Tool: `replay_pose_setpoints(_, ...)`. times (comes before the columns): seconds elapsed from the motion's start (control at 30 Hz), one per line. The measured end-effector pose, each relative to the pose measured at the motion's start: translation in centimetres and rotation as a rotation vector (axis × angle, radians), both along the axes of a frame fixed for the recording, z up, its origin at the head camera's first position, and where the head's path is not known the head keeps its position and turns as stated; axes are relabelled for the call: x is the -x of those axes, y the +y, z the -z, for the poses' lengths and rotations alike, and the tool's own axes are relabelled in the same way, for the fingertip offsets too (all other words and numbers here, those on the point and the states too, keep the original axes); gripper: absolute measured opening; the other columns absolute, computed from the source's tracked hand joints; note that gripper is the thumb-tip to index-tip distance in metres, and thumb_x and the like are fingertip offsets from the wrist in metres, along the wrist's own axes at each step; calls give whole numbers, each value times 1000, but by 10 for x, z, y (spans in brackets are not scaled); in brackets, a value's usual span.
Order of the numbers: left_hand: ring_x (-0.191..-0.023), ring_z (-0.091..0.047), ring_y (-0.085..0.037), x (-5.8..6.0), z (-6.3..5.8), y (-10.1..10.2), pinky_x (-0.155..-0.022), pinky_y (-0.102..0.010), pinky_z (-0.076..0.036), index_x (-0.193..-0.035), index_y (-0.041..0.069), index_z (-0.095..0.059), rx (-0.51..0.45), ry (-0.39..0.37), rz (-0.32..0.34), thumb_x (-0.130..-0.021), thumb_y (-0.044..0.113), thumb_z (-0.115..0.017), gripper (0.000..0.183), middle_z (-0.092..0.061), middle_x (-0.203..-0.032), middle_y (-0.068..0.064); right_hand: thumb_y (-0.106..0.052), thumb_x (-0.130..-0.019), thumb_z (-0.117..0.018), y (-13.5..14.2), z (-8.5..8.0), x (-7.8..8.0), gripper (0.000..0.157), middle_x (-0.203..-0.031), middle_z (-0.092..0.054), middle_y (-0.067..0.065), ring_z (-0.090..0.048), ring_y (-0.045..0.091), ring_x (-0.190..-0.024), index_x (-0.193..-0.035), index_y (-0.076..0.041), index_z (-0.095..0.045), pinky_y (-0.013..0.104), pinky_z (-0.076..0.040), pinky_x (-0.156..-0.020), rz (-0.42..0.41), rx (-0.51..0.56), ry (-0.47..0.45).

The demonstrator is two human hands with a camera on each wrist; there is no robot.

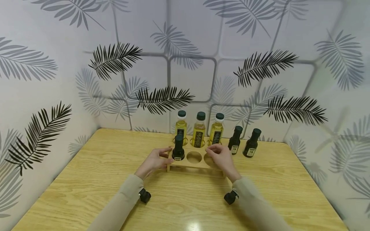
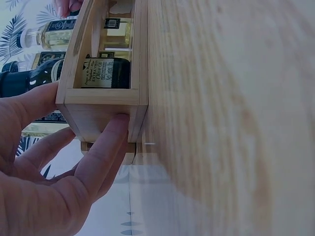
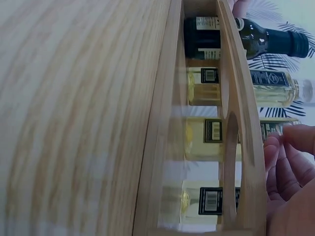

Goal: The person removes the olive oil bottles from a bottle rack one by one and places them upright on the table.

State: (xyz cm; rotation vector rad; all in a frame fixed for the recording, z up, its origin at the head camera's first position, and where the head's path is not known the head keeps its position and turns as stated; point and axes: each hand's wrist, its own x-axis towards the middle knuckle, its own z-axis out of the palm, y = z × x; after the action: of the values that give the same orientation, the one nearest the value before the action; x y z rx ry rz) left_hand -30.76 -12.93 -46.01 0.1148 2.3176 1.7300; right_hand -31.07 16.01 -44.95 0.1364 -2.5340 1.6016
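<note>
A wooden two-tier bottle rack (image 1: 188,164) stands on the table. My left hand (image 1: 154,162) is at its left end, fingertips touching the end panel and its top edge. Beside those fingers a dark olive oil bottle (image 1: 178,149) stands upright in the front-left hole. My right hand (image 1: 221,157) is over the front-right hole, thumb and fingertips close together, with nothing seen between them. In the right wrist view its fingers (image 3: 280,169) are right at the rack's upper board. The middle front hole (image 1: 194,157) holds no bottle.
Three clear bottles of yellow oil stand in the back row: left (image 1: 181,126), middle (image 1: 199,130) and right (image 1: 216,130). Two dark bottles stand on the table right of the rack, one nearer (image 1: 234,141) and one farther out (image 1: 251,143). Behind is a leaf-patterned wall (image 1: 190,80).
</note>
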Motion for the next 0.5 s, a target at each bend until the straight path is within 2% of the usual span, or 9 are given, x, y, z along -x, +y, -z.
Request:
replay_pose_setpoints(0.1,-98,-67,-23,0,0,0,-84,-40,-59,-146,15,-49,-2,8,4,-90,12,-72,60,-52,-131,-23,-26,-93,-70,-7,1,0,18,-93,-72,8,-63,20,-74,-102,-12,-75,27,-52,-61,2,-5,5)
replay_pose_setpoints(0.27,-97,-67,-22,-1,-1,0,-83,-41,-59,-146,14,-49,-13,18,5,-90,12,-72,60,-52,-131,-23,-24,-92,-71,-16,0,0,17,-94,-72,7,-62,15,-75,-101,-12,-76,27,-51,-62,-17,12,29)
replay_pose_setpoints(0.37,-96,-67,-22,-1,-1,0,-83,-42,-59,-146,14,-49,-18,19,5,-90,11,-72,60,-53,-130,-23,-25,-92,-71,-21,0,-1,16,-94,-72,6,-62,15,-77,-101,-13,-77,28,-51,-64,-37,4,38)
replay_pose_setpoints(0.5,-95,-67,-22,-2,-1,0,-82,-42,-59,-146,13,-49,-16,19,9,-90,11,-72,60,-52,-130,-24,-26,-92,-71,-28,-1,-2,19,-95,-72,6,-65,23,-82,-103,-11,-76,28,-52,-62,-74,16,24)
